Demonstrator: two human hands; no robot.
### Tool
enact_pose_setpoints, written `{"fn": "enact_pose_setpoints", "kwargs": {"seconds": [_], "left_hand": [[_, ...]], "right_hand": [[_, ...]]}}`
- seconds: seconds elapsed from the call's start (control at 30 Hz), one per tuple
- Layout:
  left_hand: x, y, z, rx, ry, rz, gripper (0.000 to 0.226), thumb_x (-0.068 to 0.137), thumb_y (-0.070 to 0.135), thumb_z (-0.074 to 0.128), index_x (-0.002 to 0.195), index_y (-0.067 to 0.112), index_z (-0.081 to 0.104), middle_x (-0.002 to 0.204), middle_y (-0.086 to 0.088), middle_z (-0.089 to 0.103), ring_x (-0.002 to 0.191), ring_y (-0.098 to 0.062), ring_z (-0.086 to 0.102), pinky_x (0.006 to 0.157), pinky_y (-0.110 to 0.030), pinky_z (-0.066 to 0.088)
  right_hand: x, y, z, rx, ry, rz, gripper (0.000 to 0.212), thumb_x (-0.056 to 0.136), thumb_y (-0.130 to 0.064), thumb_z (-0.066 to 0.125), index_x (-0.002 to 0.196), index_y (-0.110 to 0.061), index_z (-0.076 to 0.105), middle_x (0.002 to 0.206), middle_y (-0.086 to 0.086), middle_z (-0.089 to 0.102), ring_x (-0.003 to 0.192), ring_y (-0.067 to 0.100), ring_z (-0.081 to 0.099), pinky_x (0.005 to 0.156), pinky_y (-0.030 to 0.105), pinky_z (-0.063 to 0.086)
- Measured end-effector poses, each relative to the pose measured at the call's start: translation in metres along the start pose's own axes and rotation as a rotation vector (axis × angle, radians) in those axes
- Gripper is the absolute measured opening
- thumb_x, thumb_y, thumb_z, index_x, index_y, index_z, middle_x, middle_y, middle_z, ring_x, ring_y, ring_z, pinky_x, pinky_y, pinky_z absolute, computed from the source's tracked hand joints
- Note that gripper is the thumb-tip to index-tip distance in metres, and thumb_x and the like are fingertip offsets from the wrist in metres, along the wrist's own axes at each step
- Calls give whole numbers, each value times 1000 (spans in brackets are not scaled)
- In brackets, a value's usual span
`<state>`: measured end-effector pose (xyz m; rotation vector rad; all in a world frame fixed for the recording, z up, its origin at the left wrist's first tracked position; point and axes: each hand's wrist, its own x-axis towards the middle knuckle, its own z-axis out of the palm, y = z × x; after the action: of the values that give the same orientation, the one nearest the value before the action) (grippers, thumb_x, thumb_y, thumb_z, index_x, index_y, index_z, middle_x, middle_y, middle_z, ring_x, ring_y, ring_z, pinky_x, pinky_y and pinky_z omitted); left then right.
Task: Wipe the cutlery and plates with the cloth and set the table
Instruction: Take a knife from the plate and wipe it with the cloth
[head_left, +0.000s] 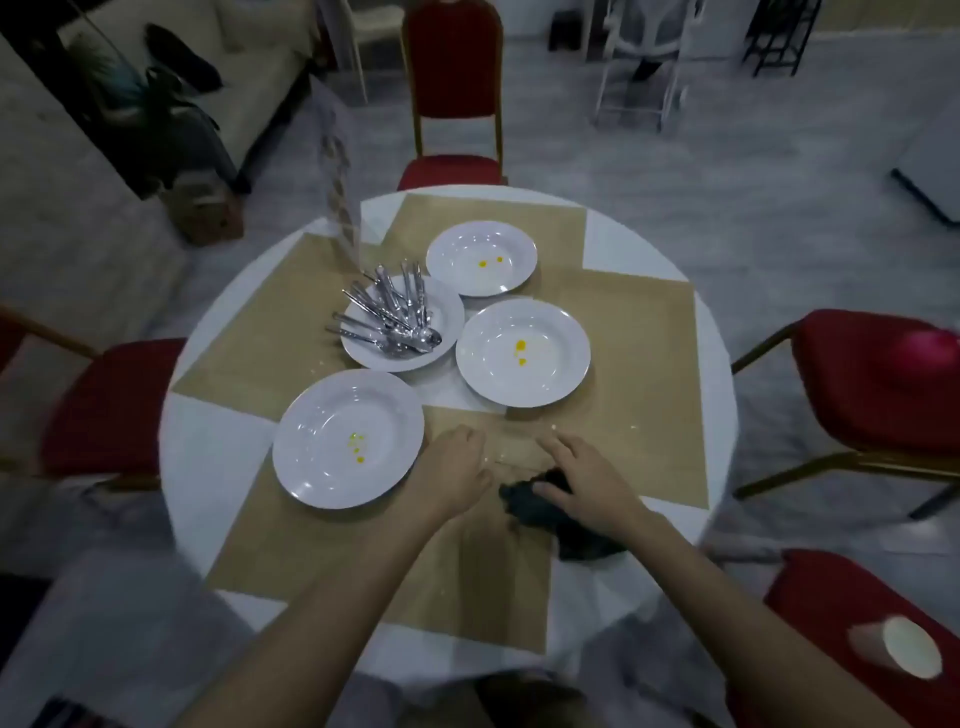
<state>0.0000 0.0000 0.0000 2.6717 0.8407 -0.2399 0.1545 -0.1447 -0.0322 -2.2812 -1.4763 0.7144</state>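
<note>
A red chair (104, 400) was seen at the left of a round white table (218, 441) laid with tan placemats (270, 322). On the near-left mat, a white plate (348, 439) marked with small yellow spots was set. Behind it, a second plate (447, 322) was loaded with a heap of steel cutlery (387, 317), and a clear menu stand (340, 176) was placed just beyond that. 2 more spotted plates were found further right, one at the far side (481, 258) and one nearer the middle (523, 352). The left hand (457, 470) was rested knuckles-up on the near mat, just beside the first plate's rim, fingers curled under with nothing held. The right hand (582, 480) was laid over a dark cloth (540, 506) on the same mat, fingers bent onto it in a grasp. Red chairs were placed behind the table (452, 67) and at the right (872, 384), and a paper cup (901, 647) was lying on another red seat at the near right.
</note>
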Motion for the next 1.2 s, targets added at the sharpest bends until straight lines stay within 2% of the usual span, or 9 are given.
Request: {"fn": "enact_pose_setpoints", "kwargs": {"seconds": [0.1,0.17,0.27,0.37,0.43,0.6,0.73,1.03,1.2], "left_hand": [[-10,0,23,12,-36,-22,27,92,23,45,112,7,51,118,-11,52,108,-27,51,89,-39,42],[-17,-2,36,16,-42,-21,29,93,22,44,118,8,50,121,-10,51,111,-26,49,93,-36,40],[-21,-7,44,24,1,-19,31,94,24,43,121,10,50,125,-8,52,112,-24,49,93,-33,36],[-25,-9,50,65,-5,-31,33,94,25,42,124,13,49,128,-6,52,113,-23,49,95,-32,35],[-29,-9,52,85,-6,-35,33,95,26,42,125,13,49,130,-6,51,114,-24,49,95,-32,35],[-34,-8,56,36,-9,-41,29,95,26,43,121,13,51,128,-5,52,111,-23,50,89,-33,40],[-27,-13,50,20,-4,-27,27,93,25,43,116,14,52,121,-5,53,106,-23,51,88,-33,41],[3,-57,8,-135,138,-96,26,94,24,43,117,13,49,118,-4,50,106,-20,47,82,-29,43],[25,-108,-11,-155,187,-123,28,95,27,44,118,15,53,119,-2,54,106,-19,48,84,-30,43]], "right_hand": [[-12,16,22,-288,-41,-27,72,90,-52,55,151,-28,27,156,17,18,141,33,23,114,41,23],[-22,24,36,-355,-49,-34,71,88,-47,58,150,-26,31,155,20,19,140,37,24,115,44,22],[-31,30,46,-320,-2,-26,63,84,-33,70,141,-16,48,148,27,35,134,43,38,108,49,36],[-36,32,50,-297,23,-34,59,74,-20,82,128,-10,62,129,29,55,115,45,56,90,50,52],[-38,30,51,-294,34,-44,59,68,-11,84,124,-8,64,121,26,60,107,43,60,82,48,55],[-36,29,47,-223,118,-54,58,70,0,80,125,-5,63,116,21,63,102,39,62,80,45,54],[-16,12,35,-151,177,-38,60,78,-1,73,135,-7,54,128,17,58,112,34,56,94,42,49],[50,-41,10,-10,277,-78,46,91,-13,63,135,-9,54,130,8,58,110,27,55,90,37,48],[89,-61,17,5,304,-20,41,93,-13,60,134,-12,55,124,8,60,107,25,55,89,34,48]]}}
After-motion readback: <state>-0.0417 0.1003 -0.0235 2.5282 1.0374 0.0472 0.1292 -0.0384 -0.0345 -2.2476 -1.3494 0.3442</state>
